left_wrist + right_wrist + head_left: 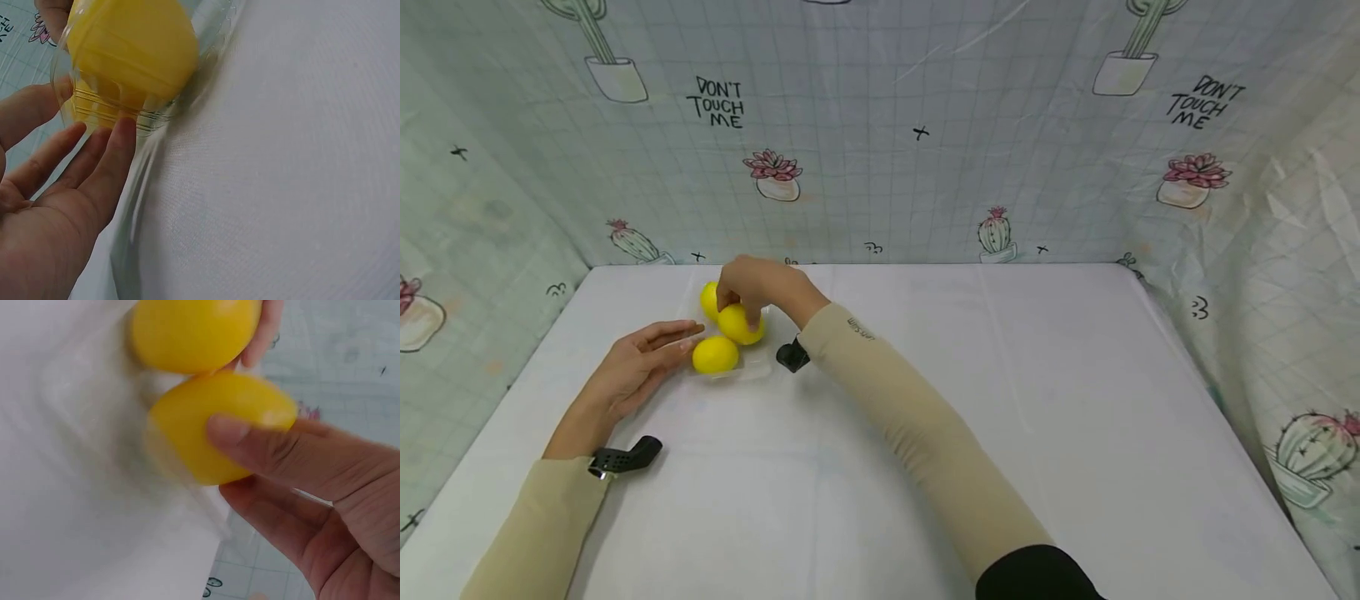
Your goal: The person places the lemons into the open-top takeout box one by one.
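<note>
My right hand [763, 285] reaches over a clear plastic container [758, 367] and pinches a yellow lemon [741, 327] between thumb and fingers. Nearer to me, a second lemon [715, 356] sits in the container's left part. Behind the held one, a third lemon [709, 298] is partly covered by the right hand. My left hand [638, 367] is at the container's left side, its fingers extended. In the left wrist view, those fingertips [127, 128] rest against the ridged clear wall. The right wrist view has the thumb lying across the held lemon [212, 400].
A white-covered table [880, 467] lies under everything. Behind it hangs a curtain [865, 150] printed with cacti and lettering, which also runs along both sides. A black device [628, 457] is strapped on the left wrist, another [792, 355] on the right.
</note>
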The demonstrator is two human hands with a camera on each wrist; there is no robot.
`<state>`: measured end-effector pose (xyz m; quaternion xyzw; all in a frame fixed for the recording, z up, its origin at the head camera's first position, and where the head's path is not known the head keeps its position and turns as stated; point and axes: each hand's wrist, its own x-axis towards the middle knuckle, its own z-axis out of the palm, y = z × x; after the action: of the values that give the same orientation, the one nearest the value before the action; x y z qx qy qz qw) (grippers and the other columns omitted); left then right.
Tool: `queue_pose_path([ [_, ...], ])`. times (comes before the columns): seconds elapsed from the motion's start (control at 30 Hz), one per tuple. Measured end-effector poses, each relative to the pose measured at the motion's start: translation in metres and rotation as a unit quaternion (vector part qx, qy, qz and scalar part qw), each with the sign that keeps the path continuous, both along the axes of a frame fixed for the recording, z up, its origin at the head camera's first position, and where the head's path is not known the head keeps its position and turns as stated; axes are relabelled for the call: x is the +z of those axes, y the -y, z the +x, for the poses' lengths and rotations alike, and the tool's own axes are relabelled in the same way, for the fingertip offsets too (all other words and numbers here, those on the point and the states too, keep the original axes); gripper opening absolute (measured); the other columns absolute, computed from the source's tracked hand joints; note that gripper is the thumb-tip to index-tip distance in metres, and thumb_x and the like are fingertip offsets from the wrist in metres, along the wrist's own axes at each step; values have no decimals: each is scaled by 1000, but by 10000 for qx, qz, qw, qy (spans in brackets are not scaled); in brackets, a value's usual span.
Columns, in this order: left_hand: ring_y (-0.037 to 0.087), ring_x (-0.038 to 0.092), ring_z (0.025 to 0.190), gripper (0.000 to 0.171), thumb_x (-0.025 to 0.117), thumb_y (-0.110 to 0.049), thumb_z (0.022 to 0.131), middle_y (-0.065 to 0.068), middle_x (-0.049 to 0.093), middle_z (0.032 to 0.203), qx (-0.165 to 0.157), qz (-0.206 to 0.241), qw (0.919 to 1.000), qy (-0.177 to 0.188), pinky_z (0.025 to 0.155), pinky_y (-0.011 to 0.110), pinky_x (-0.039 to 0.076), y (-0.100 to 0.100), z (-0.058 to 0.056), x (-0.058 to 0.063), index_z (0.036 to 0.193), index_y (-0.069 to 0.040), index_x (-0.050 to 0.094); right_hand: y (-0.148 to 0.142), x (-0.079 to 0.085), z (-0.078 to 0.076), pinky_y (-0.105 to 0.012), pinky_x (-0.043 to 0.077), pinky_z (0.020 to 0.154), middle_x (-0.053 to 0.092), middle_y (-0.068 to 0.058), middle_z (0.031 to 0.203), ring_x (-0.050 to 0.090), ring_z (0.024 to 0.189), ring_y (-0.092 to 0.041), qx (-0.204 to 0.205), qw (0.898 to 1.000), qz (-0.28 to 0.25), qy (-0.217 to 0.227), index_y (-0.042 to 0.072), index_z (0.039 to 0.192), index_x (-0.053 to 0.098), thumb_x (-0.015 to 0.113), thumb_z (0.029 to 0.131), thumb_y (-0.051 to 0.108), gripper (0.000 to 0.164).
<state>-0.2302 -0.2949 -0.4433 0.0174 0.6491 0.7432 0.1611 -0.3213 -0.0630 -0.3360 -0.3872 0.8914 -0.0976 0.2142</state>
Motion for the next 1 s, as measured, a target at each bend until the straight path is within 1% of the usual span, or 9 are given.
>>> queue_pose_path([
  [0.07, 5, 66, 112, 48, 63, -4, 100, -5, 64, 131, -12, 3, 10000, 9, 96, 21, 55, 0, 0, 2, 146, -2, 48, -3, -3, -1, -17, 47, 103, 64, 4, 129, 55, 114, -11, -54, 9999, -33, 134, 18, 136, 68, 83, 85, 13, 53],
  [0.17, 6, 66, 112, 47, 63, -4, 100, -5, 64, 130, -9, 30, 10000, 30, 97, 22, 55, -1, 2, 2, 145, -2, 49, -5, -7, -2, -17, 49, 100, 64, 4, 128, 55, 113, -11, -131, 9997, -101, 160, 17, 135, 68, 83, 84, 13, 53],
  [0.3, 7, 67, 112, 44, 63, -4, 100, -4, 64, 130, 37, 44, 10000, 38, 97, 22, 55, -2, 3, 3, 143, -4, 51, -4, -7, -3, -17, 52, 94, 63, 3, 129, 55, 112, -12, -244, 9994, -44, 253, 17, 136, 67, 83, 85, 13, 54],
  [0.43, 7, 67, 112, 42, 62, -3, 101, -4, 65, 129, 34, 76, 10000, 14, 96, 22, 56, -1, 3, 5, 142, -4, 52, -4, -5, -3, -17, 52, 96, 61, 2, 134, 54, 117, -12, -238, 9992, 61, 315, 17, 139, 64, 82, 86, 15, 56],
  [0.53, 7, 67, 111, 43, 63, -4, 100, -5, 66, 128, 46, -59, 10000, -30, 96, 21, 56, 0, 2, 5, 142, -4, 52, -6, -3, -2, -17, 51, 98, 60, 1, 135, 54, 120, -13, -161, 9995, 56, 284, 17, 140, 63, 81, 88, 16, 54],
  [0.6, 6, 67, 110, 44, 64, -6, 100, -6, 67, 127, 78, -179, 9998, -38, 95, 21, 56, 0, 1, 5, 142, -4, 52, -8, -3, -2, -17, 53, 95, 60, 0, 135, 55, 119, -14, -180, 9992, -35, 356, 16, 139, 64, 80, 89, 16, 52],
  [0.7, 6, 67, 111, 48, 65, -7, 100, -5, 65, 129, 47, -185, 9998, -25, 96, 21, 55, 0, -1, 5, 145, -2, 49, -10, -3, -2, -17, 57, 86, 63, -2, 132, 59, 114, -14, -304, 9980, -191, 516, 15, 136, 65, 79, 91, 16, 47],
  [0.8, 7, 67, 111, 50, 64, -6, 100, -4, 64, 130, -2, -69, 10000, -15, 96, 21, 55, -1, -3, 4, 146, 0, 46, -11, -5, -2, -18, 59, 79, 63, -2, 128, 63, 104, -15, -520, 9968, -214, 573, 13, 132, 67, 78, 92, 21, 43],
  [1.0, 6, 66, 112, 53, 63, -4, 101, -3, 63, 132, -53, -3, 10000, -36, 97, 21, 55, -2, -3, 4, 149, 2, 41, -11, -4, 1, -19, 59, 77, 59, 0, 122, 64, 91, -16, -966, 9940, 18, 512, 13, 128, 65, 76, 93, 31, 40],
])
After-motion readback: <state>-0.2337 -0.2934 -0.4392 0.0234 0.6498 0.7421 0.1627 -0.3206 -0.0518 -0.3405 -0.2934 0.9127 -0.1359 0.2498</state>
